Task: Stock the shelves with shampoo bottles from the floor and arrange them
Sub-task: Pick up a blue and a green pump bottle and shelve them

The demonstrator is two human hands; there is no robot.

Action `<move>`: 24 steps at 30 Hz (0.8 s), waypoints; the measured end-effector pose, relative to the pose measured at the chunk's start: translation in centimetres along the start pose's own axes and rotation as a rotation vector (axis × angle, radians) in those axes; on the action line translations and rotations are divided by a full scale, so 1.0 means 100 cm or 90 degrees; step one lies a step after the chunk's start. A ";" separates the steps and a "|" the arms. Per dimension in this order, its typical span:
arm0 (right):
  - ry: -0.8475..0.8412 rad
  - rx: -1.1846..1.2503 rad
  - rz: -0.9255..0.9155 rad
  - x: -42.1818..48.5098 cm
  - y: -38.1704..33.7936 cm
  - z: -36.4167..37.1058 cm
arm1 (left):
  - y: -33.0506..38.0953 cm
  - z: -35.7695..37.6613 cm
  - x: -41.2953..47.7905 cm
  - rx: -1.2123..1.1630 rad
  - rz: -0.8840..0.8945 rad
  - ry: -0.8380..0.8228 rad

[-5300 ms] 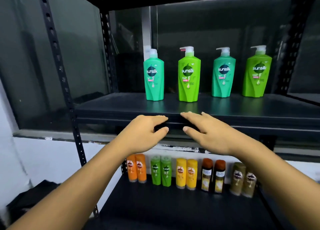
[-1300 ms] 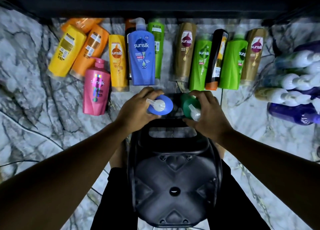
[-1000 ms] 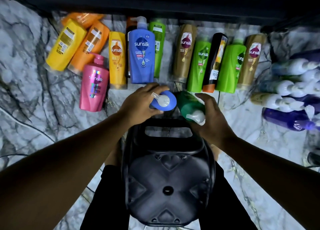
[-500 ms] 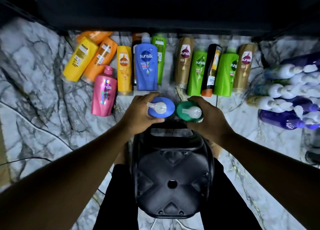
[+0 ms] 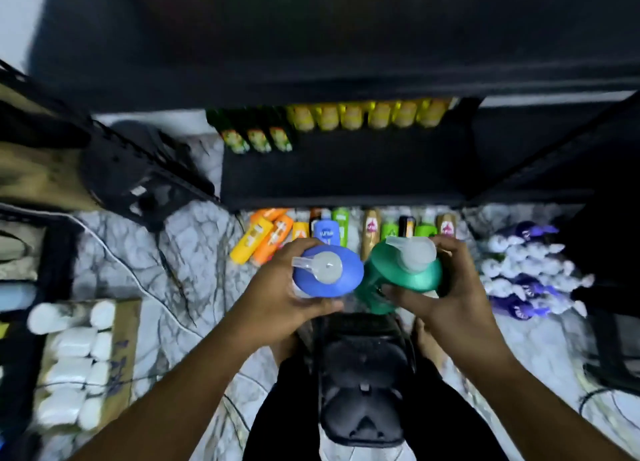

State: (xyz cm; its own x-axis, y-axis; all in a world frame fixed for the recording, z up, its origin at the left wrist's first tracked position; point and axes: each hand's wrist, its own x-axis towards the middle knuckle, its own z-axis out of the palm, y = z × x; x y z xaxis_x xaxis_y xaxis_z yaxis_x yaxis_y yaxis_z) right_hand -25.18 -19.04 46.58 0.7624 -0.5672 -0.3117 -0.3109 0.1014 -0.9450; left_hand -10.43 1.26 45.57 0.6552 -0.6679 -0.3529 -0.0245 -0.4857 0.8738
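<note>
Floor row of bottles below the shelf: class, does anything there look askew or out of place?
Yes. At the row's left end the yellow bottle and orange bottle lie slanted, while the blue bottle on the floor and its neighbours lie straight. The purple bottles at right sit in a loose heap.

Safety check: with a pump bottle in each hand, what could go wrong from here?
The left hand grips the blue plastic pump bottle, the right hand the green plastic pump bottle, close together; they might knock and slip. With both hands full, the black plastic stool and bottles lying on the floor invite tripping.
</note>
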 end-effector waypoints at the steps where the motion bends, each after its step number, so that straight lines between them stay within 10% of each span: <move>1: 0.013 0.033 -0.016 -0.006 -0.025 0.000 | 0.025 -0.010 -0.009 -0.007 0.013 0.016; 24: 0.096 0.219 -0.487 -0.061 -0.477 -0.058 | 0.487 -0.143 -0.070 -0.241 0.458 0.212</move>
State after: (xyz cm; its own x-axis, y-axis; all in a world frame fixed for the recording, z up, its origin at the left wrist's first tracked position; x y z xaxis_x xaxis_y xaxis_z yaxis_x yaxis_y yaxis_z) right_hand -18.28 -25.17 94.13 0.6016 -0.6808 0.4178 0.4666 -0.1249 -0.8756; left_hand -5.37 -9.66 95.33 0.7644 -0.5126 0.3910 -0.3032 0.2494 0.9197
